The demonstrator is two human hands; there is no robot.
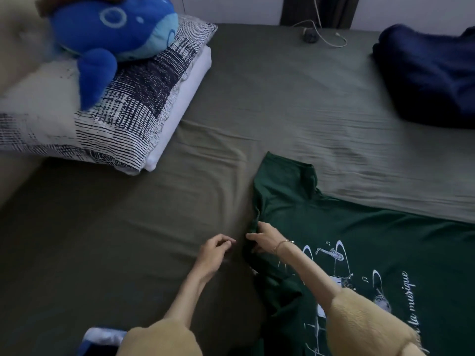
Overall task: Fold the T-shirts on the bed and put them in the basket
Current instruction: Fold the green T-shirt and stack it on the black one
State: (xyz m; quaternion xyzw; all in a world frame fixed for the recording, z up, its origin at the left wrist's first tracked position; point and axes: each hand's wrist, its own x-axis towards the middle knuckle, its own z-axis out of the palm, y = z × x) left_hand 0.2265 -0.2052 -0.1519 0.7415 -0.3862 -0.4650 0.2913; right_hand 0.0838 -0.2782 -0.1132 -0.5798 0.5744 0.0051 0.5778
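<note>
A dark green T-shirt with a white music print lies spread on the olive bed sheet, its collar end towards the left. My right hand pinches the shirt's left edge near the shoulder. Just left of the shirt, my left hand hovers over the sheet with loosely curled fingers and holds nothing. No basket is in view.
Patterned pillows with a blue plush toy on top fill the upper left. A dark blue bundle of fabric lies at the far right. A white cable and a small dark object sit at the bed's far edge.
</note>
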